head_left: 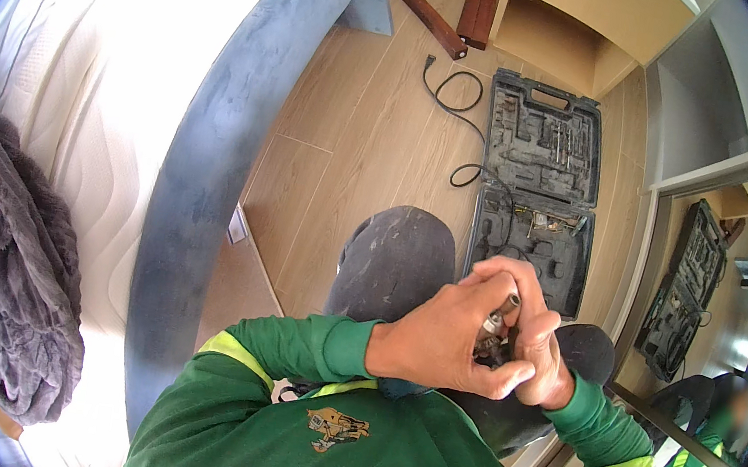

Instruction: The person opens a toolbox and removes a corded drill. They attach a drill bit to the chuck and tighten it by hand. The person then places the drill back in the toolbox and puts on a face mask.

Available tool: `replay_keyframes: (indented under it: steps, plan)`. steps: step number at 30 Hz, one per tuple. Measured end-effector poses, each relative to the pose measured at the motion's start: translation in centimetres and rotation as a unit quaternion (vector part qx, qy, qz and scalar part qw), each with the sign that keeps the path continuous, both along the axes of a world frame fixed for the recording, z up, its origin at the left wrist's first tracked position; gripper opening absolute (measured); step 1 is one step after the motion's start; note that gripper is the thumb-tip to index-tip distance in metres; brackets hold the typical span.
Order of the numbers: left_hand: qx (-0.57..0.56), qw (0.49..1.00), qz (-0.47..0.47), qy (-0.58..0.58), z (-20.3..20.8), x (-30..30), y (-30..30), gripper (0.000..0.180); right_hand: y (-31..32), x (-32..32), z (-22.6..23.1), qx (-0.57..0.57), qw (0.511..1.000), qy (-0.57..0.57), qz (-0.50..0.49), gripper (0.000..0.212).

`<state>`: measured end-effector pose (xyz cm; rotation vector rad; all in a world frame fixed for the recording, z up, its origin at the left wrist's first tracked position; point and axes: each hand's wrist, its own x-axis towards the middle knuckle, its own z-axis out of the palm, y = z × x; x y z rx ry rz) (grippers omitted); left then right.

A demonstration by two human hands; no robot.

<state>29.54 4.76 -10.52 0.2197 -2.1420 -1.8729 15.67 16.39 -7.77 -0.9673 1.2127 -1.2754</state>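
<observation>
In front of my chest, both hands meet around a cluster of small metal parts (493,327), silver and dark grey, one with a round tube-like end. Their exact kind cannot be made out. My left hand (432,332) closes over them from the left, the back of the hand upward and the thumb pointing right. Opposite it, my right hand (537,333) curls around the same parts, its fingers bent and meeting those of the left. Between the palms, the lower portion of the parts is hidden.
Beyond my knees, a black tool case (545,147) lies unfolded on the wood floor, with bits in its slots and a black cord (451,103) beside it. Dark red wooden pieces (428,21) lie farther off. A blue bed frame (220,121) stands left, a mirror (695,282) right.
</observation>
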Motion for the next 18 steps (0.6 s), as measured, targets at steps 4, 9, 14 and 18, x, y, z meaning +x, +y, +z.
replay_keyframes:
  steps: [4, 9, 14, 18]
  plan:
    - [-0.002, 1.000, 0.016, 0.007, 0.4, -0.6, 0.7, 0.060, 1.0, 0.5, -0.5, 0.001, 0.999, -0.031, -0.037, 0.083]
    - [-0.027, 0.999, -0.005, 0.021, 0.3, -0.6, 1.4, 0.054, 1.7, 1.6, -1.1, -0.021, 0.994, 0.010, -0.105, 0.076]
    - [-0.032, 0.995, 0.014, 0.099, 0.4, -1.4, 2.1, 0.051, 2.5, 3.6, -4.1, -0.078, 0.971, 0.057, -0.218, 0.071]
    - [-0.028, 0.995, 0.038, 0.082, 0.0, -0.7, 1.4, 0.051, 1.7, 4.2, -3.4, -0.037, 0.976, 0.054, -0.207, 0.072]
